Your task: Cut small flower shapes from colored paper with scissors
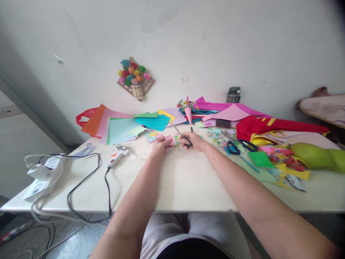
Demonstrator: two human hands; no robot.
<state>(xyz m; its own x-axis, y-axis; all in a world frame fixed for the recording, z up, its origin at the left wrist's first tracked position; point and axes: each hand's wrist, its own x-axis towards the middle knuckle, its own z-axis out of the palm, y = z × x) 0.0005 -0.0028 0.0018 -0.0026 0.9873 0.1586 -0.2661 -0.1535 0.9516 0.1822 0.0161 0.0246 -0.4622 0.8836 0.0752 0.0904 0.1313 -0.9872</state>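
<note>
Left hand (162, 142) pinches a small, rounded pink paper piece (170, 139) mid-table; right hand (192, 140) grips black-handled metal scissors (188, 139) just right of it. Cutting looks partly done: small multicoloured paper bits (215, 134) lie to the right, a large pale-blue paper sheet (122, 127) far left looks mostly whole; cannot tell whether the pink piece is finished.

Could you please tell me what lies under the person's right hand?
Small green paper scraps show beside the right hand, which holds scissors. Whatever lies directly beneath the hand is covered, so I cannot tell what is there.
</note>
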